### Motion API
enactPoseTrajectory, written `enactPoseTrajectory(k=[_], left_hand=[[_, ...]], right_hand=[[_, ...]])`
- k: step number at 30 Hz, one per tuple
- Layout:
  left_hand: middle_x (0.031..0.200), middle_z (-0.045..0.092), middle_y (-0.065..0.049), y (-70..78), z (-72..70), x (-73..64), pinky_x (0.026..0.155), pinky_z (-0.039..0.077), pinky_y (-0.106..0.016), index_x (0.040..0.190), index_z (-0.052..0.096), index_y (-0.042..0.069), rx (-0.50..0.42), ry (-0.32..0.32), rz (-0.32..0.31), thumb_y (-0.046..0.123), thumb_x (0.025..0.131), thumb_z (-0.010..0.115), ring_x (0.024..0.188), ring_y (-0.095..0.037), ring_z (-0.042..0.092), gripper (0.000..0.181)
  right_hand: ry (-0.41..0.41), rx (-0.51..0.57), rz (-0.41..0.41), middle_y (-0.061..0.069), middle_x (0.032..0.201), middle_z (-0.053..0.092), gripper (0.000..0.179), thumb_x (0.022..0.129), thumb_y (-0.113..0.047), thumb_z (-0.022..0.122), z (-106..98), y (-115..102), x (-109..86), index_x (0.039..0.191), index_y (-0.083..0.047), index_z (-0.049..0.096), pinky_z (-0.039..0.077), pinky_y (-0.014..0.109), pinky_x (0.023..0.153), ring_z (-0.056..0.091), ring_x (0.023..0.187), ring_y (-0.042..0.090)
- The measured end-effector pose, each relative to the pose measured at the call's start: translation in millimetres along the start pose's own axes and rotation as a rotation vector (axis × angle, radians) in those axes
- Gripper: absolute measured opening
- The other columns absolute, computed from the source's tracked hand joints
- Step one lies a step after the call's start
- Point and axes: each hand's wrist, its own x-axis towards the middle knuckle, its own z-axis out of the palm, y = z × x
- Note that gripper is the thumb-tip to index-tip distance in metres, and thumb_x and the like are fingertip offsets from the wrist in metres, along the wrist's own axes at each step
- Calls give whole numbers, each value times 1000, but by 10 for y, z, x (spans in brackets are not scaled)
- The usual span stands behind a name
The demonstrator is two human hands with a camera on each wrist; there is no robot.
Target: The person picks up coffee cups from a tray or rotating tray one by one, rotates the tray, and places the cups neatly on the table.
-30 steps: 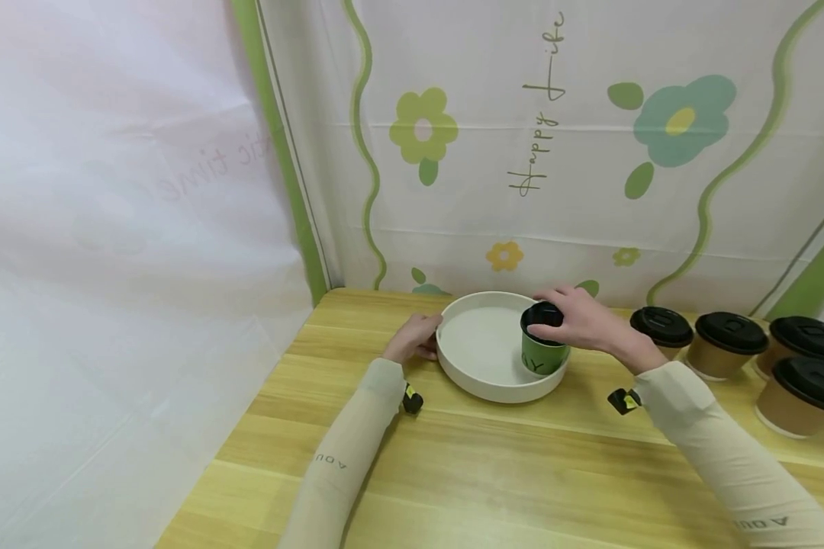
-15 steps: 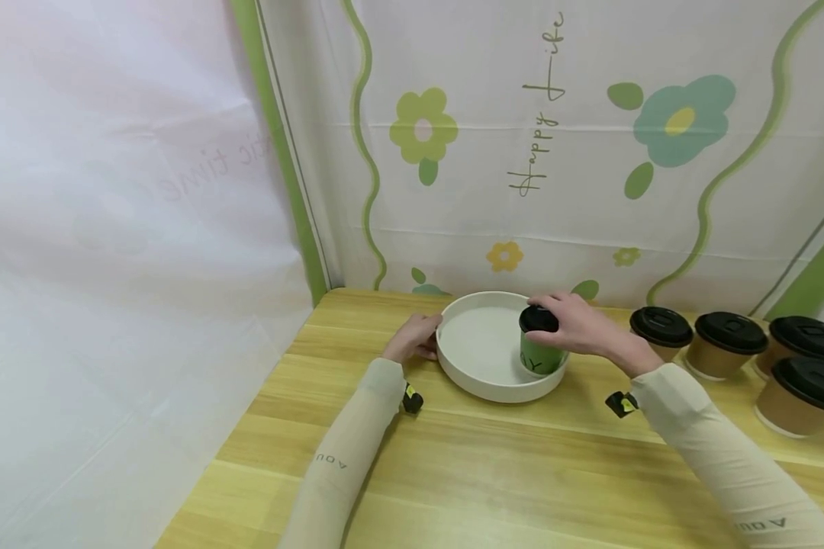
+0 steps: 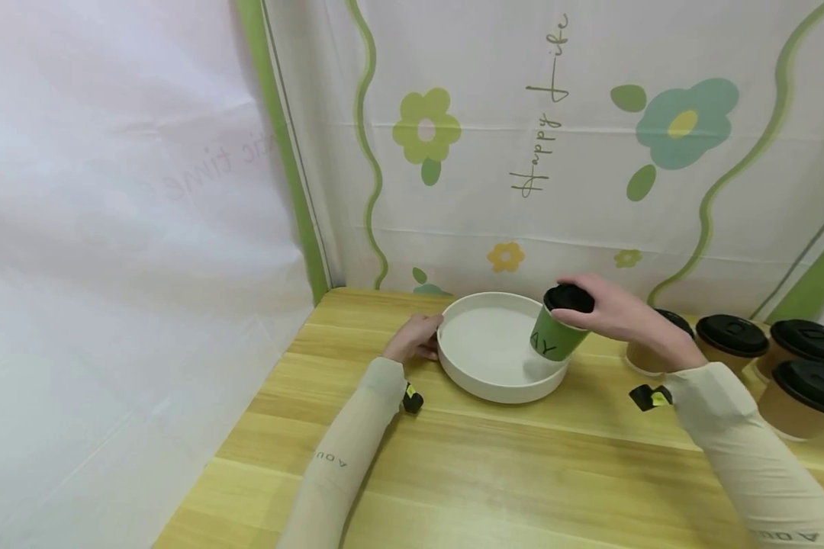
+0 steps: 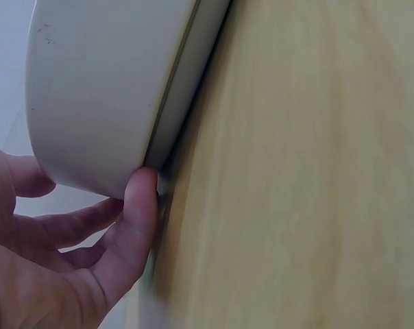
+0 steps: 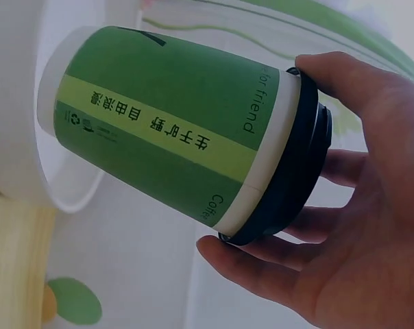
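My right hand (image 3: 607, 308) grips a green paper coffee cup (image 3: 555, 335) by its black lid (image 3: 570, 298). The cup tilts over the right side of a round white tray (image 3: 487, 343). In the right wrist view thumb and fingers curl round the lid of the coffee cup (image 5: 159, 123), and the cup's white base overlaps the tray's wall (image 5: 63, 178). At the tray's left side, my left hand (image 3: 413, 338) holds the rim. Seen from the left wrist, the fingers (image 4: 135, 219) grip the tray's wall (image 4: 104, 96), one fingertip low by the table.
Several brown paper cups with black lids (image 3: 731, 339) stand at the right of the wooden table (image 3: 453, 473), partly behind the right forearm. A white curtain with printed flowers (image 3: 481, 152) hangs right behind the table's back edge.
The right hand has lifted the green coffee cup off the tray's floor and tilted it, moving up and to the right. The left hand and the tray have stayed in place.
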Motion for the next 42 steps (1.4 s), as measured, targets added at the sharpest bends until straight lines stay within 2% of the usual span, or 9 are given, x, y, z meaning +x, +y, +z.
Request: enactPoseTrajectory(k=[7,11,19,25,34,42], left_hand=[[83,65,-11,-8,-6,13,58,58,-31,103,67,3,6,-11,5,38,100,45,67,-20,62,42],[83,65,-11,-12,-4,22,58,58,-31,104,67,4,7,-10,8,39,100,45,67,-20,62,42],[84,64,-11,-4,30,-24,63,59,-34,106,66,4,12,-5,4,38,100,44,69,-21,61,41],[83,64,-11,-24,14,13,61,58,-33,104,66,5,8,7,2,38,100,45,69,-21,61,40],[84,64,-11,-26,4,28,59,58,-31,106,65,4,7,-4,1,38,101,44,69,-20,60,40],[82,63,-10,-32,-11,35,58,57,-30,106,64,4,-14,-27,0,39,102,43,68,-20,60,41]], right_hand=[[13,28,55,20,147,46,69,91,-47,66,-184,92,-132,144,-9,45,36,60,104,41,134,42],[7,-2,73,22,146,46,67,91,-47,66,-254,159,-219,143,-9,46,37,61,103,41,133,44],[-36,-70,135,27,142,46,69,92,-49,63,-332,409,-505,143,-7,44,42,64,91,47,124,50],[-81,-100,172,31,141,46,70,92,-52,62,-344,558,-658,143,-7,44,43,65,87,46,122,54],[-134,-127,202,35,137,48,67,94,-50,60,-376,783,-854,141,-6,46,48,59,79,49,116,58],[-148,-164,322,42,132,44,79,92,-59,58,-418,982,-1031,141,2,42,48,51,70,50,108,59]])
